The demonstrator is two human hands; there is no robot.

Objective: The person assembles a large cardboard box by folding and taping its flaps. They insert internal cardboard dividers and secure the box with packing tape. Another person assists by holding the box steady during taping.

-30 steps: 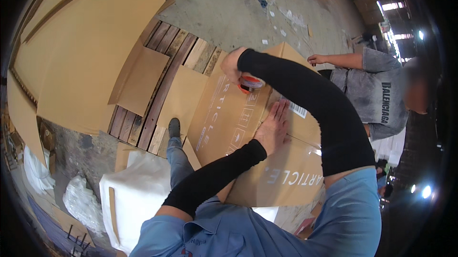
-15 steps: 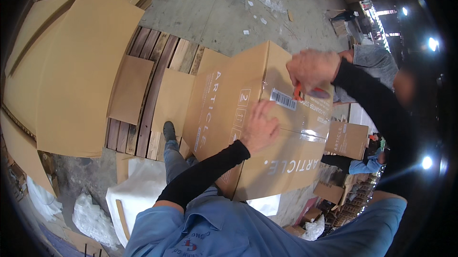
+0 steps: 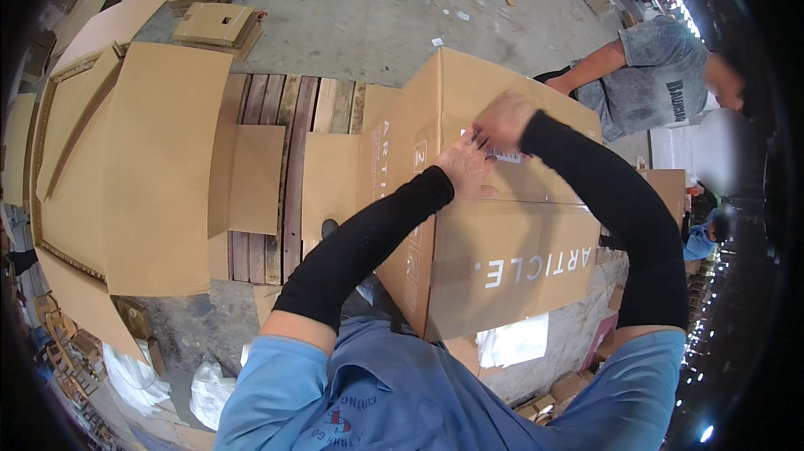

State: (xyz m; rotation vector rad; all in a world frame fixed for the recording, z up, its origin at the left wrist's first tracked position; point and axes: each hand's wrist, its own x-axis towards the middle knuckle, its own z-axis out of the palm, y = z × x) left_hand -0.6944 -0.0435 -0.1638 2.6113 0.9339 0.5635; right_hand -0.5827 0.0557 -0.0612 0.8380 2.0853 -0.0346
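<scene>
A large brown cardboard carton (image 3: 511,242) with white printing stands in front of me. My left hand (image 3: 466,168) lies at its upper left edge, fingers apart on the top face. Close against it, my right hand (image 3: 506,121) is closed and smeared by motion. A small dark object (image 3: 476,139) shows between the two hands, too little of it visible to name. Partly covered by my right hand, a white printed label (image 3: 507,155) sits on the carton's top.
Wooden pallets (image 3: 260,254) and large flattened cardboard sheets (image 3: 163,166) lie to the left. At the carton's far right is a person in a grey shirt (image 3: 657,74). Another person in blue (image 3: 702,240) is farther right. Plastic wrap (image 3: 209,392) lies at lower left.
My right hand has moved left and down to meet my left hand at the carton's edge. The orange tool it held is no longer visible. The person in grey has come closer to the carton.
</scene>
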